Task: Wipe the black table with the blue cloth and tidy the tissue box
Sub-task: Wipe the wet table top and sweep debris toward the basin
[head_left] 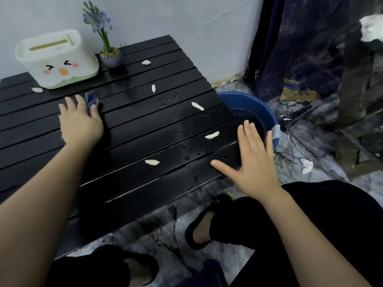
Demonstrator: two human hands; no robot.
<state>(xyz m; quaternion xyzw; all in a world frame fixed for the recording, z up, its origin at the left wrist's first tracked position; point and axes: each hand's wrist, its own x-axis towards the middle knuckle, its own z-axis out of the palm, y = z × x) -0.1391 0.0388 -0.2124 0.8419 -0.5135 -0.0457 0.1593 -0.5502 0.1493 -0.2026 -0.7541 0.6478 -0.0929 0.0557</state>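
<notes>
The black slatted table carries several small white tissue scraps and water drops on its right half. My left hand presses the blue cloth flat on the table's left middle; most of the cloth is hidden under the palm. The white tissue box with a cartoon face stands upright at the back left, just beyond that hand. My right hand lies spread, fingers straight, over the table's near right corner and holds nothing.
A small potted purple flower stands right of the tissue box. A blue basin with water sits on the floor beside the table's right edge. A dark curtain hangs at right. My knees and feet are below the table's front edge.
</notes>
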